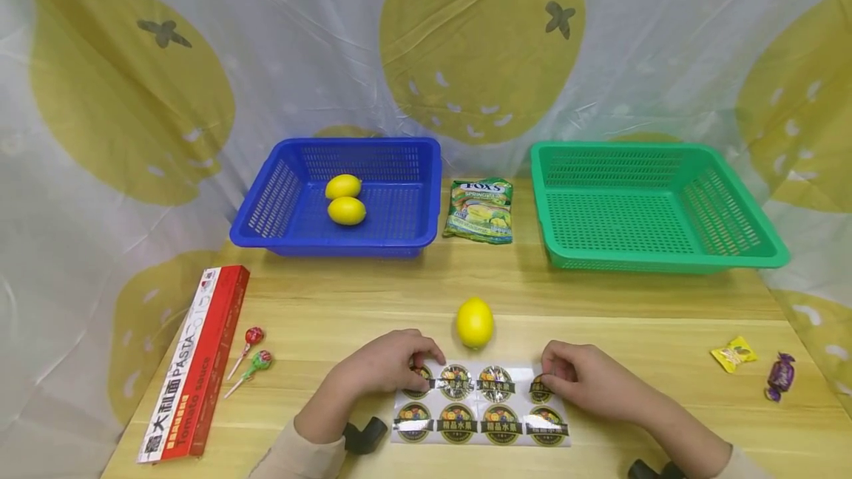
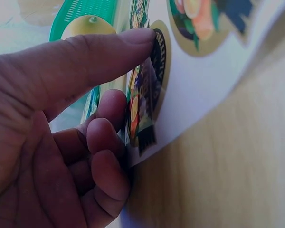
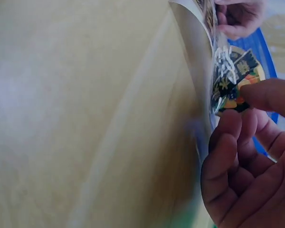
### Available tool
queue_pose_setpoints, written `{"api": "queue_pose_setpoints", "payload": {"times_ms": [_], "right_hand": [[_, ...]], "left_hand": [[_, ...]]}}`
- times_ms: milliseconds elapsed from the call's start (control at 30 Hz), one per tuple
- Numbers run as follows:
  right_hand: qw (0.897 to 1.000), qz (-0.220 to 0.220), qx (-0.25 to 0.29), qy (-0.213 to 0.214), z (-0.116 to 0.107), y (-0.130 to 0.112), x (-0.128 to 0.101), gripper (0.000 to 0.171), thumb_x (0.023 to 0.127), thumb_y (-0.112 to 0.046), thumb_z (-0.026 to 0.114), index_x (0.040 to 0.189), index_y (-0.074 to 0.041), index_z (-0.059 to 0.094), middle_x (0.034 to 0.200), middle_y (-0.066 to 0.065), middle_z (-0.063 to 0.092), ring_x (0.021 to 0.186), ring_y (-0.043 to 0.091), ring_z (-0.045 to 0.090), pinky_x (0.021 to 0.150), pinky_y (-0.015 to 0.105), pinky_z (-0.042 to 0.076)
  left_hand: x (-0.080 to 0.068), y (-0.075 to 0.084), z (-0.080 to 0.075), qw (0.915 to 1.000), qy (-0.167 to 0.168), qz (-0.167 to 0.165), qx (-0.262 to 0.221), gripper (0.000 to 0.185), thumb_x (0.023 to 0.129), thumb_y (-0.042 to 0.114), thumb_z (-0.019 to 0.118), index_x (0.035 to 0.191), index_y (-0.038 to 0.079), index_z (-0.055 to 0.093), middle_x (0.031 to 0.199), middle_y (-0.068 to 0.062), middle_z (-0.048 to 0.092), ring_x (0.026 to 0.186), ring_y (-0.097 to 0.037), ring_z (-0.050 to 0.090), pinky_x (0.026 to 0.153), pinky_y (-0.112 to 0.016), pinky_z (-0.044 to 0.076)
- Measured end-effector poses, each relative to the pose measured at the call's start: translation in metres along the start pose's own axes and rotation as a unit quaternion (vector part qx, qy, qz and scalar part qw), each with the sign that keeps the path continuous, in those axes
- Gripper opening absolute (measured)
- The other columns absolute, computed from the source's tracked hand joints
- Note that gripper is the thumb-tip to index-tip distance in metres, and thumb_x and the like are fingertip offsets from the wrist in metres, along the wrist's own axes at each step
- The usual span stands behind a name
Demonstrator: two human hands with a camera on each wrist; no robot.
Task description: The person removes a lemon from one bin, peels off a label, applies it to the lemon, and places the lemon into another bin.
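1. Two lemons (image 1: 345, 199) already in the blue basket (image 1: 426, 191), touching one another; a third lemon (image 1: 475, 322) out on the wooden table (image 1: 632, 301), just beyond the sticker sheet (image 1: 481, 403).
2. Eight round fruit labels counted on that sheet, in two rows, flat on the table at the near edge between both hands; none visibly stuck to any lemon as far as can be told.
3. Left hand (image 1: 393, 362) pinching the sheet's far-left corner, thumb on top and curled fingers beneath, lifting the edge, as seen from the left wrist.
4. Right hand (image 1: 586, 379) pinching the far-right label (image 3: 235, 85), its rim peeling off the backing in the right wrist view.
5. Judged from this: labelling of the loose lemon barely begun, peel under way, sticking and placing left.
6. Green basket (image 1: 765, 250) at the far right, holding nothing visible.
7. Candy bag (image 1: 481, 210) standing between the baskets.
8. Elsewhere: red pasta box (image 1: 193, 364) and two lollipops (image 1: 251, 355) at left, two wrapped sweets (image 1: 755, 364) at right.
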State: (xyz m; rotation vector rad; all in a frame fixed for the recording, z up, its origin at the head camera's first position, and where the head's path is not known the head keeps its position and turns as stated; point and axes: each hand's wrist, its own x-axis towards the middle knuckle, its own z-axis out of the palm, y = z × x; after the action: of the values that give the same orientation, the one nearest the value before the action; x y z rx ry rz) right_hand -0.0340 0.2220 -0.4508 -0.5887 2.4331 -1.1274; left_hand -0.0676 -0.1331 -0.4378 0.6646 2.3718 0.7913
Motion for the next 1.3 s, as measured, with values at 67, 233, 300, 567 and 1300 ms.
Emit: {"api": "queue_pose_setpoints", "payload": {"times_ms": [67,233,300,567,1300], "right_hand": [[1.0,-0.007,0.012,0.005,-0.002,0.001,-0.002,0.015,0.095,-0.021,0.071,0.09,-0.023,0.058,0.068,-0.012,0.049,0.061,-0.002,0.045,0.053,0.02,0.041],[0.998,-0.008,0.058,0.01,-0.005,0.002,-0.003,0.014,0.092,-0.012,0.072,0.091,-0.016,0.058,0.074,-0.008,0.056,0.066,0.001,0.052,0.057,0.022,0.048],[0.995,0.0,0.095,0.001,-0.005,0.001,-0.003,0.013,0.093,-0.012,0.071,0.093,-0.011,0.058,0.077,-0.004,0.061,0.069,0.004,0.058,0.059,0.023,0.051],[0.968,0.007,0.248,-0.025,0.002,-0.005,0.004,0.021,0.096,-0.006,0.066,0.099,0.006,0.05,0.086,0.01,0.065,0.082,0.017,0.075,0.076,0.034,0.063],[0.967,-0.051,0.23,0.096,0.022,-0.052,0.028,0.027,0.096,-0.009,0.07,0.117,0.003,0.058,0.091,0.006,0.064,0.077,0.016,0.067,0.067,0.028,0.058]], "left_hand": [[0.0,0.0,0.001,1.0,0.001,0.001,0.001,0.033,0.08,0.012,0.084,0.11,0.023,0.074,0.084,0.005,0.056,0.075,-0.006,0.048,0.069,-0.023,0.043],[0.0,0.0,0.001,1.0,0.003,0.002,0.005,0.033,0.08,0.012,0.084,0.11,0.023,0.074,0.083,0.006,0.056,0.074,-0.006,0.047,0.068,-0.022,0.042],[0.0,0.0,0.001,1.0,0.003,0.003,0.007,0.033,0.08,0.013,0.084,0.11,0.023,0.074,0.084,0.006,0.055,0.074,-0.006,0.047,0.068,-0.022,0.042],[-0.002,0.006,-0.005,0.9994,0.016,0.019,-0.025,0.03,0.086,0.025,0.082,0.115,0.019,0.073,0.089,0.007,0.06,0.079,-0.007,0.053,0.072,-0.023,0.046],[0.007,0.049,0.005,0.9603,0.161,0.153,-0.168,0.004,0.096,0.021,0.072,0.096,0.017,0.071,0.083,0.002,0.066,0.072,-0.003,0.056,0.065,-0.021,0.053]]}}
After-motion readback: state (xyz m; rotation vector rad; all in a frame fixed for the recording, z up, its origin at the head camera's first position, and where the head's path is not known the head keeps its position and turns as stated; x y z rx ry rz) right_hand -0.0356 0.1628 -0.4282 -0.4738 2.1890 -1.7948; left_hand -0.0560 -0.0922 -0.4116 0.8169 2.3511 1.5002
